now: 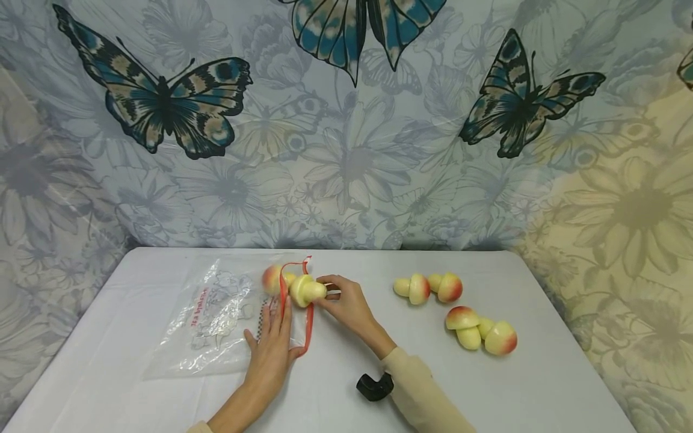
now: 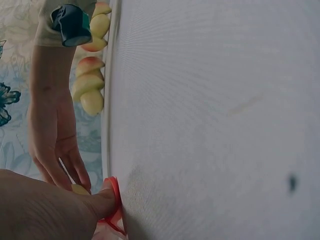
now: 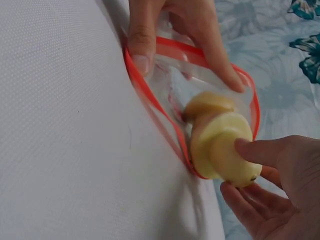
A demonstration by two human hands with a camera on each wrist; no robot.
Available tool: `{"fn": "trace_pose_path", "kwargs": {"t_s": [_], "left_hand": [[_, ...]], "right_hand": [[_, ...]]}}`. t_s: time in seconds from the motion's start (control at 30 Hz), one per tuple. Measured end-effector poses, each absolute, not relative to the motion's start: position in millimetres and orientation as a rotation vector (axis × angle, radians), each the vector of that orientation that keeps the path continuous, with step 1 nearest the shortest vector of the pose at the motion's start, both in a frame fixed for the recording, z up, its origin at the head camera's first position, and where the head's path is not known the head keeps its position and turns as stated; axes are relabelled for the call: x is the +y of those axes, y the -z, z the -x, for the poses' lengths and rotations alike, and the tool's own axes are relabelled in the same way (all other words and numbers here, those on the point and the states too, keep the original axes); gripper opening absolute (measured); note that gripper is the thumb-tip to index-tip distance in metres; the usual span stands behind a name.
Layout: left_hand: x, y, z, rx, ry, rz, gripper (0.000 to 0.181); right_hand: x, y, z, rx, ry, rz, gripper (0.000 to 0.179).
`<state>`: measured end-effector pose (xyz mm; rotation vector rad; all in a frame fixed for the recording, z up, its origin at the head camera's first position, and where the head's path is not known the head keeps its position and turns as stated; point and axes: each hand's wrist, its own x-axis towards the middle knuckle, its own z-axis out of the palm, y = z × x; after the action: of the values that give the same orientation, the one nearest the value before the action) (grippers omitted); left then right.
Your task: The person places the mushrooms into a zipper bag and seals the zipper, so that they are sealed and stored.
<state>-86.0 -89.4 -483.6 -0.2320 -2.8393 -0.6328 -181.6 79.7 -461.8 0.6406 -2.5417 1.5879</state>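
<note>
Right hand (image 1: 349, 305) is clamped on a mushroom (image 1: 308, 290); the bag (image 1: 224, 319) is spread by the left hand (image 1: 271, 349), fingers apart. Bagging seems underway; nine-o'clock pushing is needed.

L hand (image 2: 45, 210): thumb on red bag rim (image 2: 117, 195) | R hand (image 2: 55, 130) bhd | yel/red mushrooms (image 2: 90, 82) by wht tbl (image 2: 210, 125)

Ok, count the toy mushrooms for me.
6: one mushroom in the right hand; another mushroom inside the clear bag; two mushrooms farther back on the right; two mushrooms nearer, also right. More could hide behind the held one.
</note>
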Motion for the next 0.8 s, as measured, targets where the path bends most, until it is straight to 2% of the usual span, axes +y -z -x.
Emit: {"fn": "trace_pose_path", "kwargs": {"t_s": [0.43, 0.8], "left_hand": [[-86.2, 484.6, 86.2, -2.837, 0.585, 0.225, 0.102], [-87.3, 486.5, 87.1, -2.773, 0.411, 0.229, 0.106]], "right_hand": [[65.6, 465.6, 185.6, -2.454, -1.642, -0.511, 0.032], [66.4, 473.9, 189.1, -2.359, -1.823, -0.594, 0.031]]}}
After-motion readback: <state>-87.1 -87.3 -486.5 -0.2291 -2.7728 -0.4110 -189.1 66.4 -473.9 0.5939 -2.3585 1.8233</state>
